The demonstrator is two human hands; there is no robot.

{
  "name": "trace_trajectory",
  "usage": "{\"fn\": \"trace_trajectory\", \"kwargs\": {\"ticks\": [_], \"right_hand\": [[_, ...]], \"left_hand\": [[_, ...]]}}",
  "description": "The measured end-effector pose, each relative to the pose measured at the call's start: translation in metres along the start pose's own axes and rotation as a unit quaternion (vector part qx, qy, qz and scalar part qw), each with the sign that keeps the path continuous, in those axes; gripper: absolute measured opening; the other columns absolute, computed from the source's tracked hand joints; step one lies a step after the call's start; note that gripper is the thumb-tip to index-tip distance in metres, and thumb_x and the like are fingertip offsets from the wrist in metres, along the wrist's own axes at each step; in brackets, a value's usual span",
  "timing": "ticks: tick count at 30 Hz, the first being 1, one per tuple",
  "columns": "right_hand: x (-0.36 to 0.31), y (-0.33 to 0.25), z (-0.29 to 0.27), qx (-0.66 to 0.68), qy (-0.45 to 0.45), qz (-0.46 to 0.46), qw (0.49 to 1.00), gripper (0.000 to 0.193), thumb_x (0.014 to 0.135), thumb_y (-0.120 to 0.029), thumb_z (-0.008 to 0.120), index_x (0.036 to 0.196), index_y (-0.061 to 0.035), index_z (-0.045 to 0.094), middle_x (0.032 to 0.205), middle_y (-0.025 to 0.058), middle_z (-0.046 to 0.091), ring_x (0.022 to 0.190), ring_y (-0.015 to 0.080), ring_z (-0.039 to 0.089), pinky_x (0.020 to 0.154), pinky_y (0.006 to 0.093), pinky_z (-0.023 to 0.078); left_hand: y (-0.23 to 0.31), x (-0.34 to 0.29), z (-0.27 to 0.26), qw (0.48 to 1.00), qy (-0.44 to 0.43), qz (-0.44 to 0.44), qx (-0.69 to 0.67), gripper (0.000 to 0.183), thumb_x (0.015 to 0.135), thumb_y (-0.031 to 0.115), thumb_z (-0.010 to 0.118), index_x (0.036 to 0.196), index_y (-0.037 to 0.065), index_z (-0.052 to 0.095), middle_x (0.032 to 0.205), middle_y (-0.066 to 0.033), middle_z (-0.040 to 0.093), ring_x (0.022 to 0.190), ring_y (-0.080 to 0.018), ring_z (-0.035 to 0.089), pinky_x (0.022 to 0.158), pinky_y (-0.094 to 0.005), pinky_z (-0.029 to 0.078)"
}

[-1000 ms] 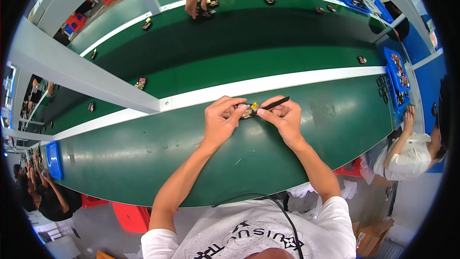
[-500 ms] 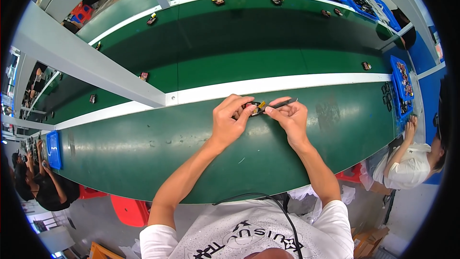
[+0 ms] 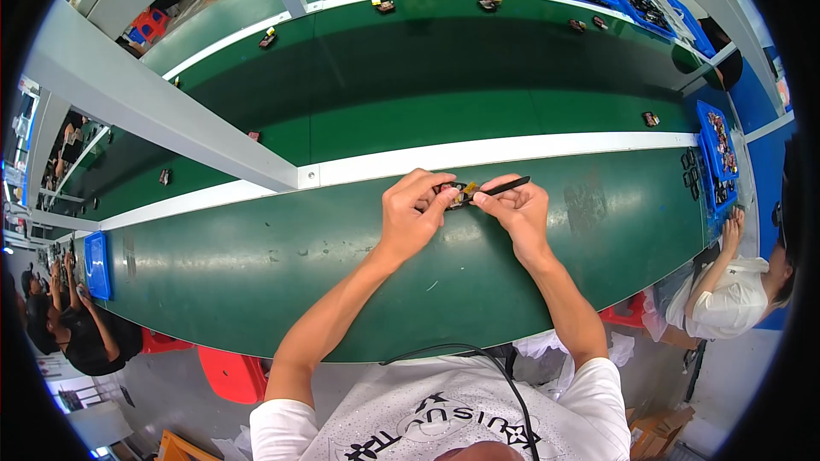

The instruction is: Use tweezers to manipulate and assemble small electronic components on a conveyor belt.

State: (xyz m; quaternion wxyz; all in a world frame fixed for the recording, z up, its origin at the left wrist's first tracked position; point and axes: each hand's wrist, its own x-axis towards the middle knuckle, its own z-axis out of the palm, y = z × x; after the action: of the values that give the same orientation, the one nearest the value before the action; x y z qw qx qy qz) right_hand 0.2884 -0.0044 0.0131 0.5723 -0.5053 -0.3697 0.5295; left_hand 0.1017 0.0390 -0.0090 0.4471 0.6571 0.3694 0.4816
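Note:
Over the green workbench, my left hand [image 3: 412, 212] pinches a small electronic assembly [image 3: 462, 194] between thumb and fingers. The piece has a black casing, a reddish board part and a yellow tab sticking up. My right hand [image 3: 518, 212] is closed on a slim black stick-like tool [image 3: 511, 185], whose rear end points up and to the right. The tool's front end is at the right side of the assembly, and my fingers partly hide where the two meet.
Beyond a white rail [image 3: 478, 154] runs a green conveyor belt [image 3: 410, 111] with several small assemblies. A grey post [image 3: 162, 102] slants across the left. Black parts [image 3: 690, 172] lie beside a blue tray [image 3: 717, 141] at right; another blue tray [image 3: 97, 265] stands far left. Co-workers sit around.
The small assemblies on the belt have shifted slightly left. In my right hand the black tool has turned a little, showing more of its length. Both my hands stay nearly in place.

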Motion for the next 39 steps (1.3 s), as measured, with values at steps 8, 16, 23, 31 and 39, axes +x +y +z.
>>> {"fn": "trace_trajectory", "kwargs": {"ticks": [8, 16, 23, 31, 39], "right_hand": [[0.000, -0.003, -0.001, -0.020, -0.006, 0.018, 1.000, 0.015, 0.085, 0.008, 0.075, 0.097, 0.0048, 0.067, 0.091, 0.0127, 0.074, 0.085, 0.0150, 0.072, 0.076, 0.0245, 0.058], [-0.003, 0.011, 0.001, -0.017, 0.009, -0.079, 0.997, 0.015, 0.085, 0.006, 0.078, 0.096, 0.0023, 0.069, 0.078, -0.0001, 0.065, 0.058, -0.0003, 0.047, 0.051, 0.0179, 0.034], [-0.012, 0.011, 0.009, -0.148, 0.066, -0.214, 0.963, 0.010, 0.082, 0.001, 0.083, 0.089, -0.0006, 0.076, 0.076, -0.0005, 0.070, 0.050, -0.0012, 0.038, 0.044, 0.0197, 0.025], [-0.012, 0.015, 0.013, -0.171, 0.070, -0.243, 0.952, 0.010, 0.081, -0.001, 0.084, 0.088, -0.0024, 0.077, 0.079, 0.0003, 0.074, 0.048, -0.0004, 0.038, 0.043, 0.0204, 0.025], [-0.011, 0.016, 0.012, -0.184, 0.074, -0.282, 0.939, 0.012, 0.080, 0.000, 0.084, 0.089, -0.0030, 0.077, 0.078, 0.0011, 0.075, 0.047, -0.0003, 0.039, 0.042, 0.0205, 0.024]], "left_hand": [[0.001, 0.002, -0.003, 0.997, -0.026, -0.061, -0.043, 0.018, 0.093, -0.002, 0.069, 0.110, -0.007, 0.071, 0.088, -0.0084, 0.065, 0.057, -0.0100, 0.063, 0.044, -0.0219, 0.046], [-0.003, 0.008, -0.010, 0.964, -0.065, -0.140, -0.217, 0.023, 0.100, 0.007, 0.064, 0.117, -0.009, 0.067, 0.091, -0.0118, 0.064, 0.065, -0.0200, 0.071, 0.051, -0.0264, 0.056], [-0.004, 0.012, -0.015, 0.954, -0.094, -0.155, -0.238, 0.031, 0.102, 0.012, 0.062, 0.125, -0.008, 0.064, 0.094, -0.0157, 0.070, 0.071, -0.0217, 0.073, 0.055, -0.0274, 0.058], [-0.005, 0.010, -0.012, 0.955, -0.085, -0.145, -0.245, 0.031, 0.102, 0.009, 0.060, 0.128, -0.007, 0.063, 0.098, -0.0175, 0.073, 0.075, -0.0207, 0.073, 0.059, -0.0278, 0.060], [-0.007, 0.011, -0.009, 0.956, -0.079, -0.145, -0.243, 0.031, 0.102, 0.009, 0.061, 0.128, -0.007, 0.063, 0.099, -0.0181, 0.073, 0.076, -0.0206, 0.073, 0.059, -0.0281, 0.060]]}}
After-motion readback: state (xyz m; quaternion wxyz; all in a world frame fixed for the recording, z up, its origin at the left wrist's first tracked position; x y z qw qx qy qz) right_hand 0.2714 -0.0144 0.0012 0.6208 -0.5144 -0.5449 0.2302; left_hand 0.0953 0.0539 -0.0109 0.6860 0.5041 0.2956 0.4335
